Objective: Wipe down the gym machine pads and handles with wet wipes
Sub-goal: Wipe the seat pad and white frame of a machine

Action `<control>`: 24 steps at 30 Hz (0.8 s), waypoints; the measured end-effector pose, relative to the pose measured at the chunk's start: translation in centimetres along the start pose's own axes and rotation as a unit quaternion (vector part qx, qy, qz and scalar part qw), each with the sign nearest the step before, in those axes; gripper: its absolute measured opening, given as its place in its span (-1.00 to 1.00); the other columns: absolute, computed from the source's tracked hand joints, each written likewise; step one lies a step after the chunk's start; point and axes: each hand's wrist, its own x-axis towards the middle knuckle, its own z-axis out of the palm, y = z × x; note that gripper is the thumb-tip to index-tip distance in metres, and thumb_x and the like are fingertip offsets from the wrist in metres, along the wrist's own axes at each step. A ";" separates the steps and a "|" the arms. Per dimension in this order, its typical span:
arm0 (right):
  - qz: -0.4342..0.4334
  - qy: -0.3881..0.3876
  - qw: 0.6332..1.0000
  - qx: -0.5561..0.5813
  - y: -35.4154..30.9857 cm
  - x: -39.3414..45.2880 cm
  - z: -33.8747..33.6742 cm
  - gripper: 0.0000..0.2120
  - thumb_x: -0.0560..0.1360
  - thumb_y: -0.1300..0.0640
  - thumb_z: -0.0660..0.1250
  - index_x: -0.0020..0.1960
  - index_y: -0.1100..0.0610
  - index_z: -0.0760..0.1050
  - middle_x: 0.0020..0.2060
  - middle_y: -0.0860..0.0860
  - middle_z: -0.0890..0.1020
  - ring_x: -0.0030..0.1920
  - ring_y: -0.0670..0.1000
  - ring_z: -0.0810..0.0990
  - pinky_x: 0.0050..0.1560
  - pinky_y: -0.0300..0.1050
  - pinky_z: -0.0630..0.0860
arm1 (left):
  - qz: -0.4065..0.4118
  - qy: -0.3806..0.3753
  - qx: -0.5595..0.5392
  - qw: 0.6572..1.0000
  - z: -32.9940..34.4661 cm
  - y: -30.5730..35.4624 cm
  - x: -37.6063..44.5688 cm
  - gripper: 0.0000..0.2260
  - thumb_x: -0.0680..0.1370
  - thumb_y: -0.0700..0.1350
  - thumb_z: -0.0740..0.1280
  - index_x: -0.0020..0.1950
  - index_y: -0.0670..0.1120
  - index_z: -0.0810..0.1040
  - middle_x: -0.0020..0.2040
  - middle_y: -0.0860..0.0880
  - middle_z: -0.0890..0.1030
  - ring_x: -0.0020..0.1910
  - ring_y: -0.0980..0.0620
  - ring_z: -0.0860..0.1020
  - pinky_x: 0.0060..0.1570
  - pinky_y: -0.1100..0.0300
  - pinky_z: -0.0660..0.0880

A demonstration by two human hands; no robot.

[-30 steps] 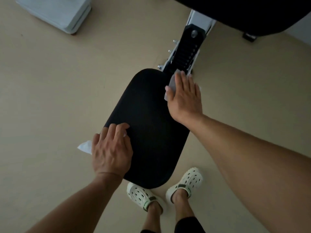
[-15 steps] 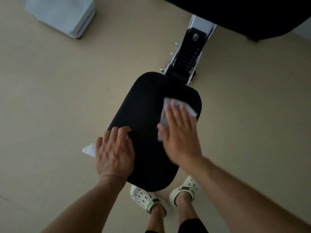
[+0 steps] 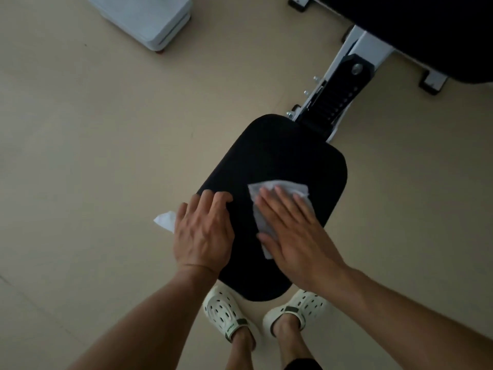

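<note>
A black padded seat of a gym machine sits below me. My right hand lies flat with straight fingers on a white wet wipe, pressing it onto the middle of the pad. My left hand rests on the pad's left edge, its fingers bent over a second white wipe, a corner of which sticks out past the edge to the left.
A white frame arm with a black adjustment rail runs from the seat up to a larger black pad at top right. A white box stands on the beige floor at top left. My feet in white clogs stand under the seat's near end.
My right hand has slid the wipe from the pad's far right corner back toward me to the middle. My left hand has stayed on the left edge.
</note>
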 end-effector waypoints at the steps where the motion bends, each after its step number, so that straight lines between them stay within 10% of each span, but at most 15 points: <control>1: 0.014 -0.003 1.000 0.008 1.0 -0.9 0.1 -0.40 0.73 -0.17 -0.13 0.68 0.09 -0.07 0.67 0.01 -0.07 0.66 0.02 -0.13 0.63 0.14 -0.05 | -0.004 0.005 -0.006 1.000 0.0 0.0 0.0 -0.77 0.63 -0.07 0.09 0.10 -0.06 0.52 -0.12 -0.06 0.52 -0.15 -0.12 0.48 -0.11 0.02 0.32; 8: 0.257 0.011 0.965 0.044 5.9 10.6 -3.6 -0.34 0.70 -0.23 -0.22 0.65 0.08 -0.31 0.65 0.01 -0.27 0.62 0.01 -0.34 0.61 0.04 -0.33 | -0.108 0.110 -0.223 0.962 -0.7 0.1 -0.2 -0.79 0.63 -0.20 0.11 0.09 -0.11 0.53 -0.06 -0.03 0.54 -0.09 0.02 0.46 -0.07 0.19 0.36; 15: 0.073 0.008 0.997 0.023 -6.3 12.5 -1.4 -0.40 0.72 -0.13 -0.08 0.68 0.11 -0.02 0.67 0.03 -0.03 0.65 0.04 -0.18 0.62 0.06 -0.26 | -0.427 0.206 -0.327 0.818 -1.7 -2.5 -4.9 -0.86 0.67 -0.17 0.17 0.13 -0.02 0.50 -0.12 0.08 0.49 -0.18 0.13 0.45 -0.10 0.23 0.32; 24: 0.027 0.052 0.998 -0.014 -10.3 -1.5 3.5 -0.42 0.74 -0.12 -0.13 0.68 0.10 -0.06 0.67 0.03 -0.03 0.66 0.05 -0.10 0.61 0.13 0.03 | -0.288 0.116 -0.300 0.902 -3.3 -1.8 -4.9 -0.92 0.68 -0.12 0.17 0.11 0.03 0.43 -0.23 0.11 0.47 -0.36 0.16 0.46 -0.35 0.09 0.37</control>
